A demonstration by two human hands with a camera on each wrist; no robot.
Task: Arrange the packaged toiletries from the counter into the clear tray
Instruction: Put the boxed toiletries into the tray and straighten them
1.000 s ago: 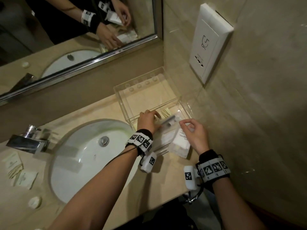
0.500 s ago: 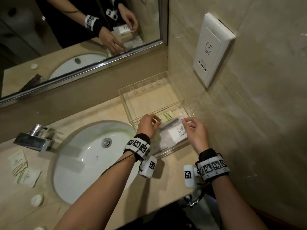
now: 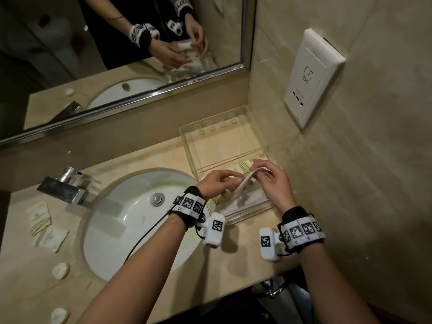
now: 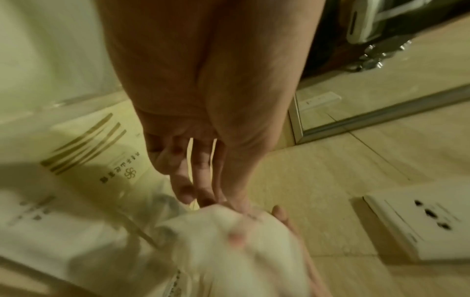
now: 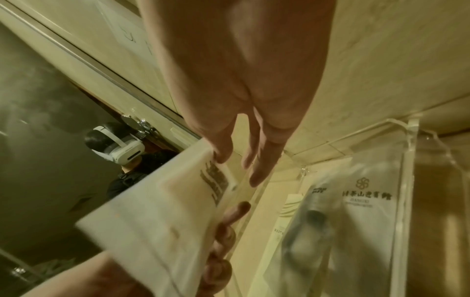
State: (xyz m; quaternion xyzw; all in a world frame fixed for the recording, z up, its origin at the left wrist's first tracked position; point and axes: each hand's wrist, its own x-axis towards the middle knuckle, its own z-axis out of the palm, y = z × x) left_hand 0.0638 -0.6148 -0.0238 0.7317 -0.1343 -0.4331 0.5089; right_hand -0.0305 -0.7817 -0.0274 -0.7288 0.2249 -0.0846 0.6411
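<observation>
**Both hands holding a white packet over the clear tray**

The left hand [image 3: 216,183] and right hand [image 3: 274,183] are both pinching a flat white packet [image 3: 245,184], fingers curled round its edges, holding it tilted just above the near compartment of the clear tray [image 3: 224,134] in the far right corner of the counter [image 3: 243,239]. Other packets [image 3: 247,203] are lying in that compartment. More sachets [image 3: 41,218] are sitting far left of the sink [image 3: 126,220], near the tap [image 3: 64,185].
</observation>
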